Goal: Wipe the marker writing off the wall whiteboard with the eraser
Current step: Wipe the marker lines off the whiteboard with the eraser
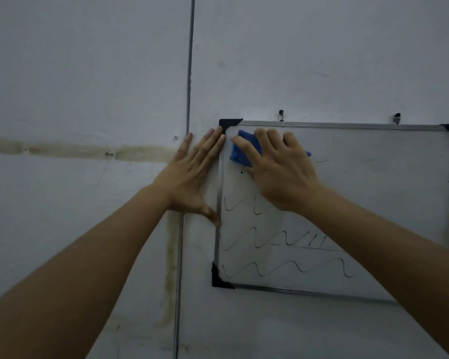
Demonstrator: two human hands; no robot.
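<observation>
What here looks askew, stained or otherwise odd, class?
The whiteboard hangs askew, its lower edge slanting against the wall seam. A brownish stain band crosses the wall left of the left hand, another runs down beside the seam.

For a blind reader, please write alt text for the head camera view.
A right hand presses a blue eraser on the upper left of a wall whiteboard; the left hand steadies its frame. Wavy marker lines remain below.

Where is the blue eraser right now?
In the head view, the blue eraser is pressed under the right hand against the whiteboard, near its top-left corner, just right of the left hand.
</observation>
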